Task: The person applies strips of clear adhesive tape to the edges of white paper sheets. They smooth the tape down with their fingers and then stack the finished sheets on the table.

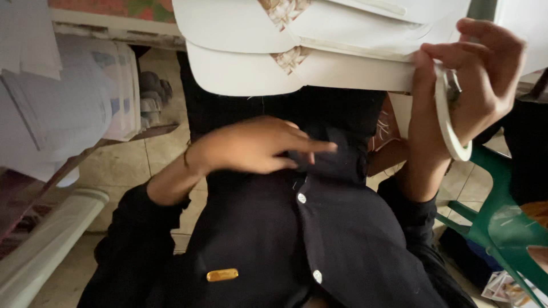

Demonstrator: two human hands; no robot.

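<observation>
At top R, right hand point(476, 74) grips white card stack point(297, 51) w/ tape roll point(451, 122).

The white curved card pieces point(297, 43) form a stack of at least two flat, rounded-edged layers at the top of the view. Each layer carries a small patch with a pale floral pattern near its centre seam. The stack lies roughly level, its rounded edges overlapping, the lower layer protruding below the upper one. A roll of white tape point(451, 122) sits at the right end of the stack, just below its edge. The roll is thin, ring-shaped and stands on edge, threaded over fingers and touching the lower layer.
</observation>
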